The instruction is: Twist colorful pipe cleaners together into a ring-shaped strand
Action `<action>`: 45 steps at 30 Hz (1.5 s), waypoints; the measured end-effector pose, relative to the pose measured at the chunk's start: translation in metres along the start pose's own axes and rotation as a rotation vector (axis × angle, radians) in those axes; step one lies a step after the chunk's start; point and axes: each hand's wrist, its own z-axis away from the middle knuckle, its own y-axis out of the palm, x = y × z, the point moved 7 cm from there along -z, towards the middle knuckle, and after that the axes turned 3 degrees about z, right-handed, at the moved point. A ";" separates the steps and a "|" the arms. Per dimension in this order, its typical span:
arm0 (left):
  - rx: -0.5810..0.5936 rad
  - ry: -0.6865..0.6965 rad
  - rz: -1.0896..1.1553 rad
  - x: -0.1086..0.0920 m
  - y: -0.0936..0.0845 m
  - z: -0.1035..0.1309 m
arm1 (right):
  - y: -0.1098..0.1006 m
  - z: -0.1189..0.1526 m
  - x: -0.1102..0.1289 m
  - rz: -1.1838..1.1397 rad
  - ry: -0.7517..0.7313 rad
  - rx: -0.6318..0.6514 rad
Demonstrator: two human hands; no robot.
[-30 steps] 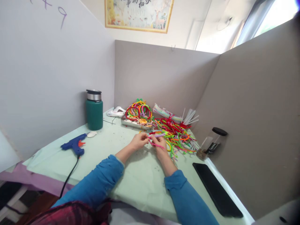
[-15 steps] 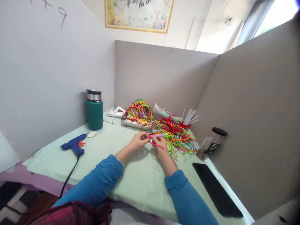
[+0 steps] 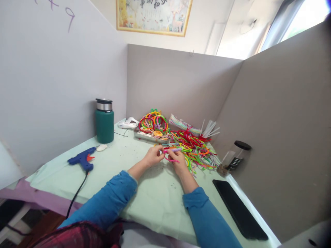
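Note:
Above the middle of the table, my left hand (image 3: 153, 156) pinches one end of a pink pipe cleaner (image 3: 172, 160). Close beside it, my right hand (image 3: 179, 164) has its thumb and fingers closed on the same pipe cleaner, whose loose end curves down below the fingers. A lilac piece (image 3: 177, 150), possibly wound pipe cleaner, sticks out to the right from the right hand's grip. Just behind the right hand lies a tangled heap of coloured pipe cleaners (image 3: 190, 139). Fingers partly hide the spot where pink and lilac meet.
A metal tray (image 3: 151, 138) of pipe-cleaner rings and small pieces stands at the back. To the left are a green bottle (image 3: 104, 125) and a corded blue glue gun (image 3: 82, 158). On the right, a clear jar (image 3: 234, 158) and a black flat object (image 3: 239, 209) lie near the partition.
The loose pink end by my right hand has shifted slightly left. Both hands stay in nearly the same place with the same grip.

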 end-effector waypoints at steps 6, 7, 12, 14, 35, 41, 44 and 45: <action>0.017 0.029 0.001 -0.001 0.001 0.001 | -0.001 -0.001 0.000 -0.016 0.007 -0.011; 0.017 0.033 0.001 0.000 0.001 0.001 | -0.001 -0.001 0.000 -0.011 0.010 -0.013; -0.002 0.024 0.016 0.005 0.001 -0.001 | -0.003 -0.001 0.000 -0.020 -0.003 -0.033; -0.004 0.001 0.063 0.006 0.001 -0.001 | -0.005 -0.001 0.000 -0.039 -0.011 -0.059; -0.156 0.162 -0.289 -0.010 -0.016 0.004 | -0.004 0.002 0.002 0.112 -0.061 -0.091; -0.215 0.051 -0.231 -0.002 -0.023 0.001 | -0.010 0.002 0.001 0.119 -0.037 -0.176; -0.092 -0.028 -0.153 0.004 -0.012 0.000 | -0.010 0.002 0.000 0.103 -0.033 -0.177; -0.031 -0.073 -0.105 0.007 -0.007 0.000 | -0.010 0.002 0.000 0.096 -0.038 -0.176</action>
